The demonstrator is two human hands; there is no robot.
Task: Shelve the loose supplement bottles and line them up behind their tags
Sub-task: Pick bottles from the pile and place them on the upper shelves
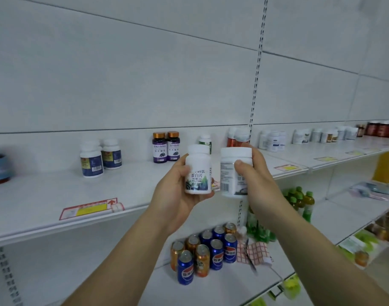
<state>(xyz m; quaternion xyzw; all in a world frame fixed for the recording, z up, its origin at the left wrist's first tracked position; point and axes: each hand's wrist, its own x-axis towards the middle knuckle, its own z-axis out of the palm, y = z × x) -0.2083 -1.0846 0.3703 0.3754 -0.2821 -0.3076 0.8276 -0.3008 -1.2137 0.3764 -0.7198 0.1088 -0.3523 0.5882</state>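
— Where are the bottles?
— One in each hand, raised in front of the shelf (45,195), neither set down. My left hand (174,195) wraps the left bottle (198,173) from below and the side, thumb across its label. My right hand (259,173) grips the right bottle (230,171), the squatter one, thumb on its front near the lid.
— What might go wrong?
— Both are smooth white plastic, round, with glossy labels, so I judge either could slip or turn in my fingers as I reach in. They sit just beside each other, so a knock is possible. The shelf is flat, white and slick-looking; a bottle put down tilted could topple into the purple bottles (165,147) behind. The labels are partly blurred to me, so I could match the wrong tag (89,209).
— Anything below?
— Cans (202,250) on the lower shelf (222,286), right under my hands. A dropped bottle would hit them.
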